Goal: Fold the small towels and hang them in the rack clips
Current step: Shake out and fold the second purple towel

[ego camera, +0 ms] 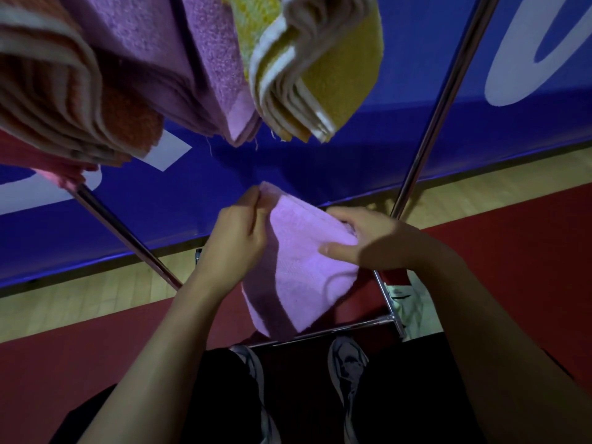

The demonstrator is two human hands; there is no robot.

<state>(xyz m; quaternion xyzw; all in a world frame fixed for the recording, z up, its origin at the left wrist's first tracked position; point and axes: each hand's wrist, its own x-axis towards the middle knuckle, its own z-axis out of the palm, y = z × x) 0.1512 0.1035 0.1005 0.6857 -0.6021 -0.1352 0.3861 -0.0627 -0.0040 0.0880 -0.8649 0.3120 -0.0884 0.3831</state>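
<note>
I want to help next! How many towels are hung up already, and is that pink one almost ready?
Done: folded orange, purple and yellow towels already hang overhead. In hand: the pink towel; the left hand pinches its top corner, and the right hand grips its side. It looks partly folded. Left: finish folding and hang it; the clips aren't visible, nor any further towels.

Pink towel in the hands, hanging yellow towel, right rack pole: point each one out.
pink towel [304, 270]: head view, flat middle of the cloth.
yellow towel [349, 68]: head view, outer yellow face.
right rack pole [439, 107]: head view, mid shaft.
</note>
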